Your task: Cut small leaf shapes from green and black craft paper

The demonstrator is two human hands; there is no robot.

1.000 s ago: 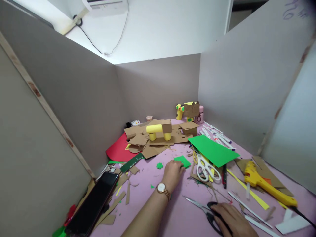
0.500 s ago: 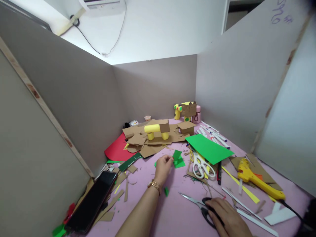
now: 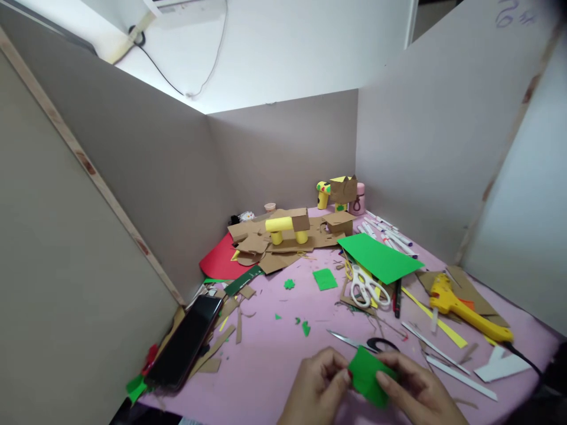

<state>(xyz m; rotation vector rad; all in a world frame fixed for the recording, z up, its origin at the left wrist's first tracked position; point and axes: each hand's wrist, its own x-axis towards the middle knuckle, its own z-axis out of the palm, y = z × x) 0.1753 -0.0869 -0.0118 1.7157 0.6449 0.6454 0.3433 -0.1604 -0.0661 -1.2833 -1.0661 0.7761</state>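
Left hand (image 3: 316,386), right hand (image 3: 419,389) pinching green paper (image 3: 368,375) between them — black-handled scissors (image 3: 349,340) behind, contact hard to tell.

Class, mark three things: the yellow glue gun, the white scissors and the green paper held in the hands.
Yellow glue gun (image 3: 468,314), head view: on the handle.
White scissors (image 3: 364,283), head view: near the pivot.
Held green paper (image 3: 367,373), head view: middle of its face.

- Near: the left hand (image 3: 319,386) and right hand (image 3: 419,386) hold a green paper piece (image 3: 370,376) between them (scissors (image 3: 354,342) lie just beyond it).
- Far: a yellow tube figure (image 3: 282,224) stands on brown cardboard (image 3: 325,238).
- Left: a black phone (image 3: 188,339).
- Right: a yellow glue gun (image 3: 469,315).
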